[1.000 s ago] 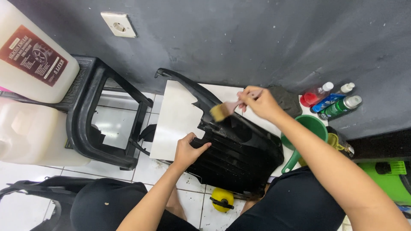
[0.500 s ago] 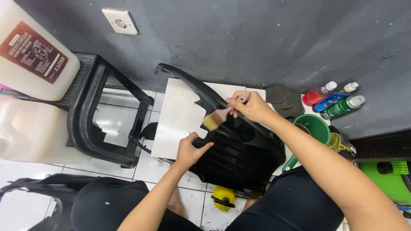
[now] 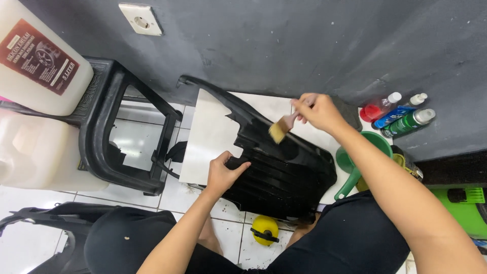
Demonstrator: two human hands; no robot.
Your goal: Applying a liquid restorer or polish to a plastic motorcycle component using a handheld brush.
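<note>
A black ribbed plastic panel (image 3: 284, 177) lies on a white board (image 3: 208, 134) on the tiled floor. My left hand (image 3: 223, 172) grips the panel's left edge, thumb on top. My right hand (image 3: 319, 110) holds a small paintbrush (image 3: 281, 128) by its handle, with the tan bristles touching the panel's upper part near its long curved arm (image 3: 223, 101).
A black plastic stool (image 3: 119, 137) stands on the left with a white jug (image 3: 38, 56) on it. Spray cans and bottles (image 3: 401, 116) lie by the grey wall at right, beside a green dipper (image 3: 355, 167). A yellow bottle (image 3: 265, 228) sits near my knees.
The brush has moved a little along the panel's upper part, first toward the left, then back to the right. My left hand has kept its hold on the panel's edge.
</note>
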